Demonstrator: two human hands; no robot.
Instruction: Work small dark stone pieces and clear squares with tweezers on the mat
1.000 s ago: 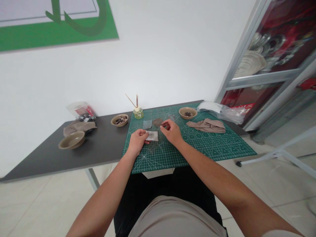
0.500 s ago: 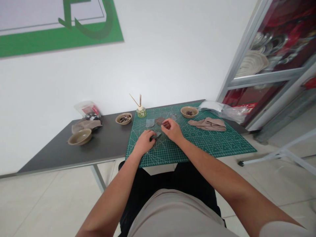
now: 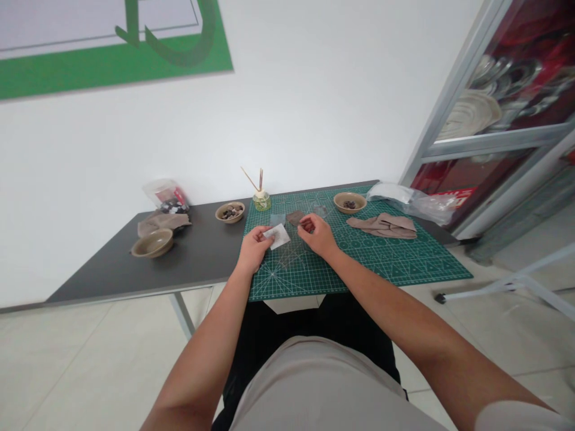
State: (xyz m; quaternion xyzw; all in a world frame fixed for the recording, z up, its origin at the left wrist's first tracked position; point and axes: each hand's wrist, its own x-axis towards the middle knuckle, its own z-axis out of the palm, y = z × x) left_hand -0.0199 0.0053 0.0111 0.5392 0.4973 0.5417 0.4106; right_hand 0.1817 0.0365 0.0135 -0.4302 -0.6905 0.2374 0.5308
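Observation:
My left hand (image 3: pixel 254 247) pinches a small white square bag (image 3: pixel 279 235) and holds it just above the green cutting mat (image 3: pixel 386 260). My right hand (image 3: pixel 318 233) is curled beside it, fingers closed on something small and dark that I cannot make out. Just beyond the hands lie a grey pouch (image 3: pixel 277 219), a brown pouch (image 3: pixel 295 216) and a clear pouch (image 3: pixel 320 210) on the mat. A tan bowl of dark bits (image 3: pixel 350 202) stands at the mat's far edge.
A reed diffuser (image 3: pixel 261 196) stands at the mat's far left corner. A second bowl of dark bits (image 3: pixel 230 211), an empty tan bowl (image 3: pixel 153 242), beige cloth (image 3: pixel 162 221) and a plastic bag (image 3: pixel 165 196) sit on the grey table (image 3: pixel 197 263). Beige cloth (image 3: pixel 383 224) and clear bags (image 3: pixel 411 200) lie right.
My left hand pressed down on the mat with the white bag hidden half a second ago; now it has lifted and shows the bag again. The view drifted slightly.

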